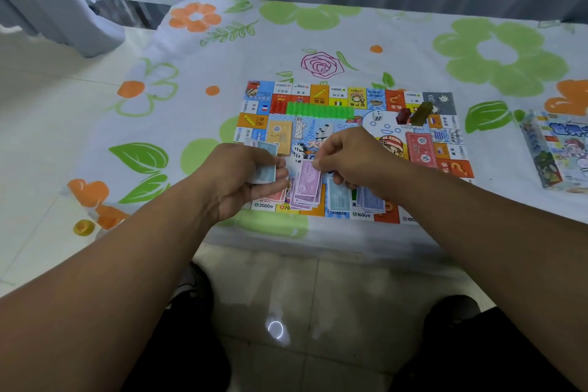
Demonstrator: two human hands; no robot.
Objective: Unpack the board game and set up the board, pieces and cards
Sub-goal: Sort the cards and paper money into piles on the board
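Paper money is sorted by colour on a game board point(318, 94) lying flat on a floral tablecloth point(318, 25). The left hand point(241, 181) grips a stack of bluish notes point(265, 169), while the right hand point(353, 159) pinches a purple note point(310, 177) over the purple pile point(305, 199). Setup looks well advanced: green houses point(319, 111), a die point(377, 115), two tokens point(421, 113), a yellow deck point(279, 134) and a red deck point(421, 148) are placed, leaving the held notes to distribute. The game box point(560, 149) is cut off at right, and the hands hide parts of the other piles.
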